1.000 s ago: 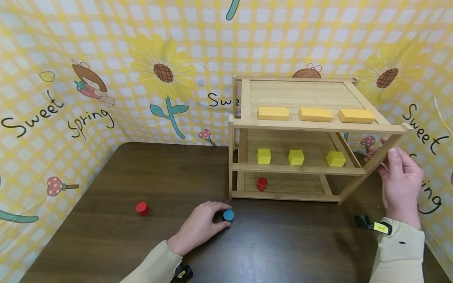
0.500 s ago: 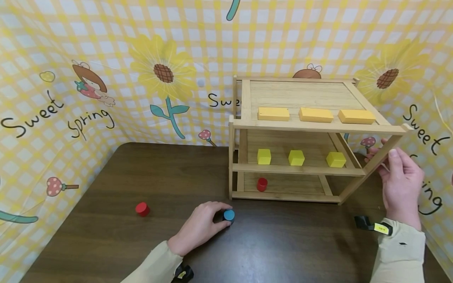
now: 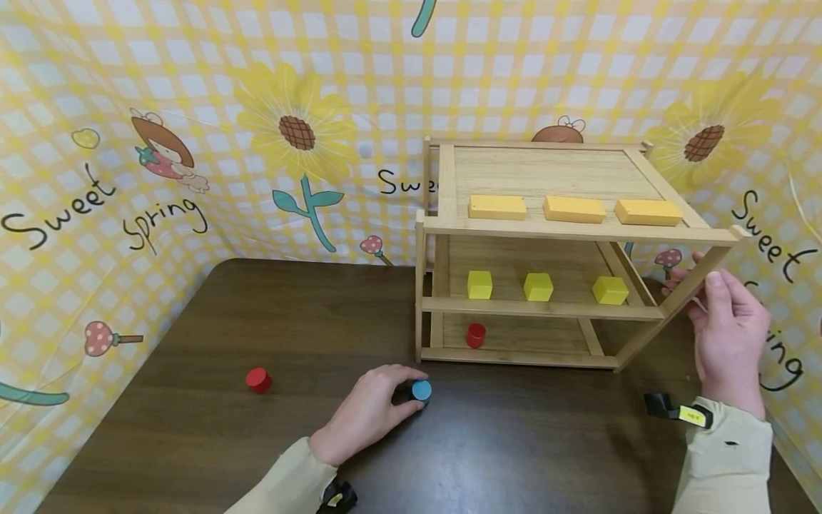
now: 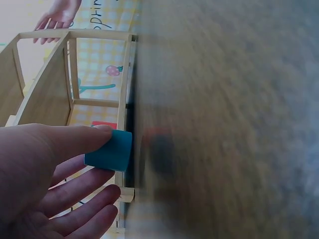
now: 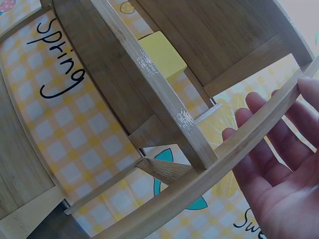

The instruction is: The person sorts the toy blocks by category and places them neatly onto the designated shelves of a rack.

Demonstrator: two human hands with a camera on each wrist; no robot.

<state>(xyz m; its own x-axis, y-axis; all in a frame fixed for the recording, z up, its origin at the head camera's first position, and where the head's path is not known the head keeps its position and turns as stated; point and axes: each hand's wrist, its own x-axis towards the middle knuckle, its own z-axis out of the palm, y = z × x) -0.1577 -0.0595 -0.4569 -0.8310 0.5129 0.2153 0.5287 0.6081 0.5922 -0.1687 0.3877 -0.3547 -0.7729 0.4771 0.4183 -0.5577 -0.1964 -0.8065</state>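
Note:
Between thumb and fingertips, my left hand (image 3: 367, 412) pinches a small blue cylinder block (image 3: 421, 390) close over the dark table, just in front of a wooden three-tier shelf (image 3: 546, 363). The left wrist view shows the same blue cylinder (image 4: 115, 152) at the thumb tip, the lower fingers loosely bent. My right hand (image 3: 728, 332) grips the shelf's front right post (image 5: 239, 144), thumb on the near side and fingers behind. One red cylinder (image 3: 475, 335) stands on the bottom tier at the left. Another red cylinder (image 3: 259, 380) is on the table, left of my left hand.
Three yellow cubes (image 3: 538, 287) sit in a row on the middle tier. Along the top tier's front lie three orange-yellow rectangular blocks (image 3: 574, 209). Yellow checked cloth (image 3: 359, 93) hangs behind and on both sides of the table (image 3: 308, 314).
My left hand has shifted slightly to the right with the blue cylinder, mostly in the last half second. The right hand stays on the post.

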